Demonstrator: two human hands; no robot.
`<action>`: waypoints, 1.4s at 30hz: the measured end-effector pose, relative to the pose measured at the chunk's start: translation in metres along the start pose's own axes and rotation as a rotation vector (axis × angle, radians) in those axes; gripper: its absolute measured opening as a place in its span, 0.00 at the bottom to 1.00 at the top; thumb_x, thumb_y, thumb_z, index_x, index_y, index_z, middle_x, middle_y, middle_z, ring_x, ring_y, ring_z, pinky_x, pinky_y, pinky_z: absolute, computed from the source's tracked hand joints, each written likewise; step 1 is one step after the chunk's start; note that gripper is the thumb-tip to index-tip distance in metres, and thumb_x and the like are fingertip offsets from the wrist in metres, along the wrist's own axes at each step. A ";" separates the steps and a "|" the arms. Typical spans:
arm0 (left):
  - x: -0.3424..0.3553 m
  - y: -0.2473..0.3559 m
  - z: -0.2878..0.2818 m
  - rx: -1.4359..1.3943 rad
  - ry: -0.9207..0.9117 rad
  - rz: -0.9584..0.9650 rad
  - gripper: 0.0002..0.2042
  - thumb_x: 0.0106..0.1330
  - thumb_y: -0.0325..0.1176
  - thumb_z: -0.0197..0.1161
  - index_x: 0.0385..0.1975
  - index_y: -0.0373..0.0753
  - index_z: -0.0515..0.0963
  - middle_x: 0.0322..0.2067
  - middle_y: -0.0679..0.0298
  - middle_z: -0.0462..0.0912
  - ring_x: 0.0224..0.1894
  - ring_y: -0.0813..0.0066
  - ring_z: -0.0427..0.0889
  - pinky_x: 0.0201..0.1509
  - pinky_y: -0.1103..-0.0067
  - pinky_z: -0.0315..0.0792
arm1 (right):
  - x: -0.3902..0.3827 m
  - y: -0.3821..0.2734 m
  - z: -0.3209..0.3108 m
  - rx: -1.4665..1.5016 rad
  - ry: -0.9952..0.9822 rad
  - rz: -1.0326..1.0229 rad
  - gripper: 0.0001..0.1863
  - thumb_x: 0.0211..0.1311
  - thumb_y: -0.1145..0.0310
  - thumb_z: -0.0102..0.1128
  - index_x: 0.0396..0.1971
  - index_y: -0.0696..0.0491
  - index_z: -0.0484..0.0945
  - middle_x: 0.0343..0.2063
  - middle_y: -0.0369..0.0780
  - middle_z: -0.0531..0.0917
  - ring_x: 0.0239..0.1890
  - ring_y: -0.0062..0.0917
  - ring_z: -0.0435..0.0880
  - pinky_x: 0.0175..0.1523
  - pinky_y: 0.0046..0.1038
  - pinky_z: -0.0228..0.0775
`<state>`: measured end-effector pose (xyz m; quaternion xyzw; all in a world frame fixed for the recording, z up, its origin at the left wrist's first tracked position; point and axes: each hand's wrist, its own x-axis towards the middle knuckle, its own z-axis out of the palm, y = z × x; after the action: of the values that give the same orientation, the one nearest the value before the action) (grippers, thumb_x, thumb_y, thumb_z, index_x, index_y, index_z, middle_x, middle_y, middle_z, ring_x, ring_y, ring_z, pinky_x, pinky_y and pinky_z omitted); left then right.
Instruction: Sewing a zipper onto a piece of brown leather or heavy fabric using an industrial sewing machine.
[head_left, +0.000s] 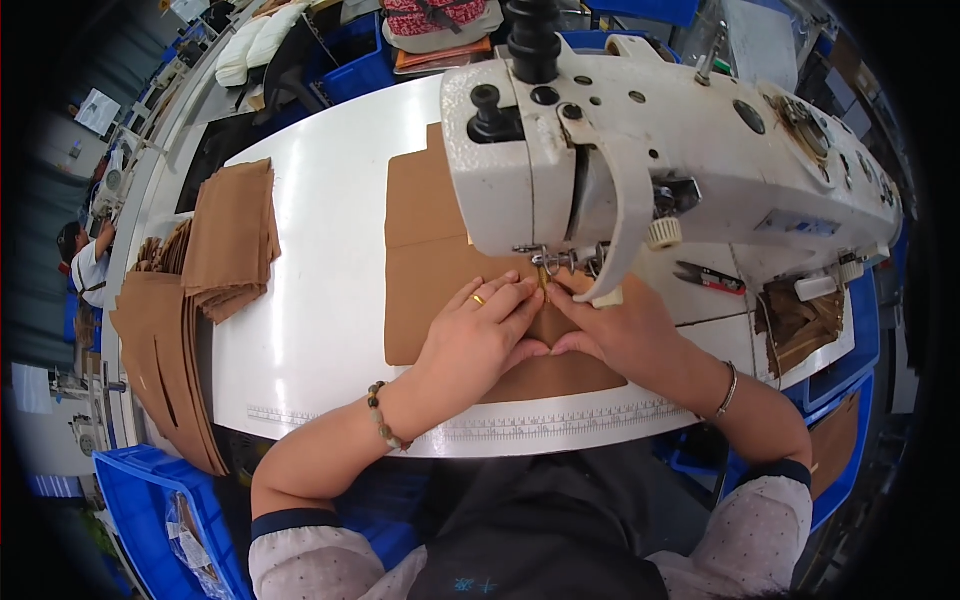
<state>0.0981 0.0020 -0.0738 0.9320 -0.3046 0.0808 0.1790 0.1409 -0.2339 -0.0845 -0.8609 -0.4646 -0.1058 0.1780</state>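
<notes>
Partly hidden under the white sewing machine (680, 160): one brown fabric piece (430, 270), lying flat on the white table (320, 300). Pressed flat on it, not gripping, left hand (480, 335) and right hand (620, 335), fingertips meeting beside the needle, barely discernible. Two brown stacks (230, 240) at left. One pair of snips (708, 277) at right.
</notes>
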 end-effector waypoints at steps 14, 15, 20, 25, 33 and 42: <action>-0.005 0.007 0.002 0.054 0.038 -0.006 0.27 0.63 0.47 0.70 0.56 0.32 0.81 0.57 0.55 0.81 0.64 0.58 0.80 0.66 0.69 0.75 | -0.005 0.003 0.000 0.039 0.114 -0.045 0.28 0.43 0.50 0.76 0.42 0.53 0.87 0.36 0.39 0.81 0.43 0.34 0.81 0.50 0.34 0.76; -0.006 0.007 0.002 0.060 0.021 -0.001 0.28 0.63 0.47 0.70 0.56 0.32 0.81 0.57 0.56 0.82 0.63 0.58 0.80 0.66 0.71 0.75 | -0.006 0.002 0.000 0.031 0.099 -0.038 0.28 0.43 0.50 0.76 0.42 0.53 0.87 0.36 0.39 0.81 0.43 0.34 0.81 0.50 0.34 0.76; -0.001 0.002 0.001 0.073 0.032 0.014 0.29 0.61 0.48 0.71 0.56 0.32 0.82 0.58 0.57 0.82 0.64 0.60 0.80 0.67 0.68 0.75 | -0.004 0.004 0.001 0.030 0.123 -0.026 0.30 0.43 0.48 0.75 0.44 0.54 0.87 0.34 0.40 0.80 0.42 0.35 0.81 0.50 0.36 0.75; 0.003 -0.004 0.000 0.087 0.035 -0.008 0.29 0.61 0.50 0.70 0.56 0.34 0.82 0.58 0.60 0.82 0.66 0.63 0.78 0.69 0.62 0.72 | -0.001 0.008 0.005 0.027 0.094 -0.001 0.30 0.44 0.47 0.75 0.43 0.55 0.87 0.30 0.40 0.78 0.41 0.36 0.80 0.49 0.35 0.74; 0.003 -0.006 0.000 0.096 0.000 0.005 0.29 0.63 0.51 0.69 0.57 0.35 0.82 0.60 0.60 0.81 0.66 0.65 0.77 0.71 0.59 0.69 | -0.001 0.009 0.006 0.014 0.106 -0.009 0.30 0.44 0.46 0.74 0.41 0.56 0.87 0.29 0.40 0.78 0.41 0.36 0.80 0.49 0.36 0.73; 0.001 -0.002 0.003 0.195 0.062 0.007 0.29 0.61 0.51 0.69 0.59 0.40 0.80 0.60 0.63 0.81 0.62 0.65 0.80 0.69 0.59 0.71 | -0.002 0.020 -0.002 1.236 0.158 0.593 0.16 0.61 0.60 0.74 0.40 0.58 0.88 0.26 0.43 0.80 0.37 0.38 0.82 0.44 0.32 0.75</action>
<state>0.1001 0.0016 -0.0772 0.9409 -0.2930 0.1397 0.0963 0.1567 -0.2458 -0.0876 -0.6819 -0.1701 0.1692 0.6910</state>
